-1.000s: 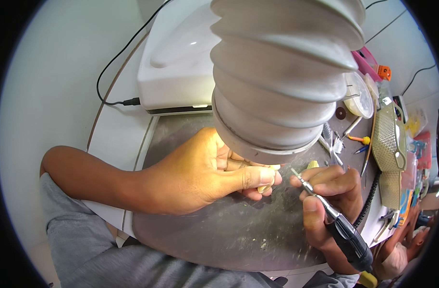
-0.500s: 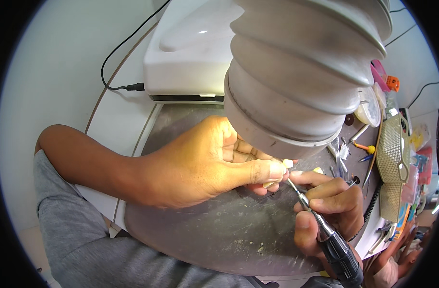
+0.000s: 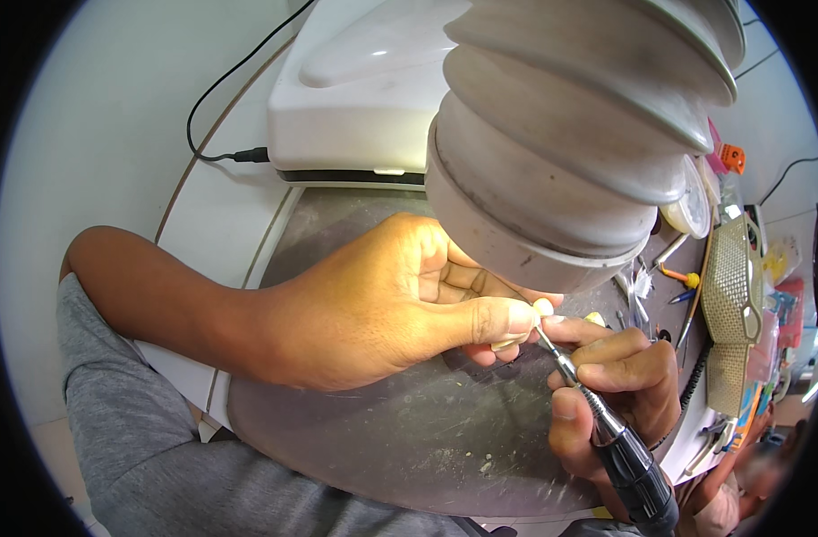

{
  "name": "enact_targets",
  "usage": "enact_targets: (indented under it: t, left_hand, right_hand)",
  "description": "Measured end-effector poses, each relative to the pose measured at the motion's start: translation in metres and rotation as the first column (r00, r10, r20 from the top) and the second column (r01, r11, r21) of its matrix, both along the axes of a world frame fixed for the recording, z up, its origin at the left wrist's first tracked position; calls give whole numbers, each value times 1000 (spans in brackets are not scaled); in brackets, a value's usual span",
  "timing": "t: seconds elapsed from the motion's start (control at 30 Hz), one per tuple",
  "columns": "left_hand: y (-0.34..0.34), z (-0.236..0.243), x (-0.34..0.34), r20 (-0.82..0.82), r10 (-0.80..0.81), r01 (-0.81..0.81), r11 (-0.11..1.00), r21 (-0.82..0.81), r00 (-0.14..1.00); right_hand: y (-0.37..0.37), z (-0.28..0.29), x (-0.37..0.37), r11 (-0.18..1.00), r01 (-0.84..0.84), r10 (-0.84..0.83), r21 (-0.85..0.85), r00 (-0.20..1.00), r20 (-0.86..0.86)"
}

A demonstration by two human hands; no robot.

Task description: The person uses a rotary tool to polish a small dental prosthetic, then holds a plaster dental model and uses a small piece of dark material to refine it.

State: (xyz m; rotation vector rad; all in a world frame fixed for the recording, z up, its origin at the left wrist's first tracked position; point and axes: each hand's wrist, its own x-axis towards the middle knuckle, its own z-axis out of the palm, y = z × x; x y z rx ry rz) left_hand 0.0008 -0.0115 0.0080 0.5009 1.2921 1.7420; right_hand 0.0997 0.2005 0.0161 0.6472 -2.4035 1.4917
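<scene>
My left hand pinches a small cream-coloured, tooth-like piece between thumb and fingertips. Another pale yellowish bit shows beneath the thumb, partly hidden. In my right hand is a rotary handpiece with a black body and silver nose, held like a pen. Its thin metal bit points up-left and reaches the held piece; whether it touches cannot be made out. A further yellowish piece lies just beyond my right fingers.
A wide ribbed grey-white hose hangs close over my hands. Behind stands a white machine with a black cable. A dark, dust-specked mat covers the worktop. At right are tools, a perforated cream basket and part of another person.
The small piece has turned slightly at my left fingertips, and a left fingertip now shows behind it. The handpiece keeps nearly the same place. The view has shifted a little.
</scene>
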Motion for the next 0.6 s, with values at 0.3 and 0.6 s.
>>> enact_targets:
  t: [0.3,0.6]
  left_hand:
    - [-2,-1,1,-10,-3,3,1000,2,1000]
    - [-2,0,1,-4,-16,16,1000,-4,1000]
  right_hand:
    - [-3,10,7,999,-23,16,42,985,173]
    - [-2,3,2,1000,15,-15,3,999,40]
